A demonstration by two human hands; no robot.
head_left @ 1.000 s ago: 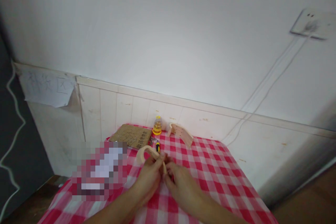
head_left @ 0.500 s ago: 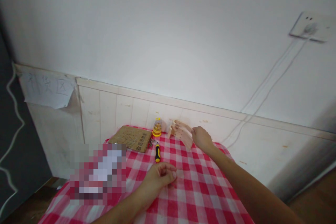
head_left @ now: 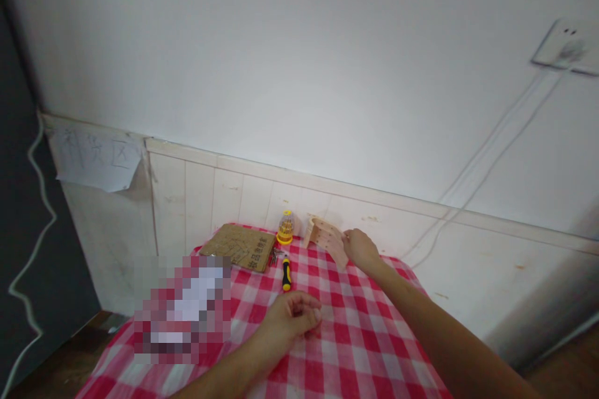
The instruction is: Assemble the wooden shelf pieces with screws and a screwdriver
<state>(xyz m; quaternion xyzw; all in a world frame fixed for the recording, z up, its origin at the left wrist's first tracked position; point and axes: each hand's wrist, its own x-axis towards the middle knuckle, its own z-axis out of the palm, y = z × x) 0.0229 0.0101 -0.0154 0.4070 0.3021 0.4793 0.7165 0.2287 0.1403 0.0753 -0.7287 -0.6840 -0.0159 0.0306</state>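
My right hand reaches to the far edge of the red-and-white checked table. Its fingers are closed on the right end of a pale curved wooden assembly with rows of holes, which stands by the wall. My left hand rests on the cloth nearer to me, fingers curled inward; whatever lies inside them is hidden. A yellow-and-black screwdriver lies just beyond my left hand, apart from it.
A brown cut-out board lies at the back left, with small metal screws beside it and a yellow bit holder by the wall. A pixelated patch covers the table's left. Wall socket with cables is at the upper right.
One second ago both hands held a curved wooden strip together near me. My right hand then reached back to the wooden assembly and stays there; my left hand stays curled on the cloth.
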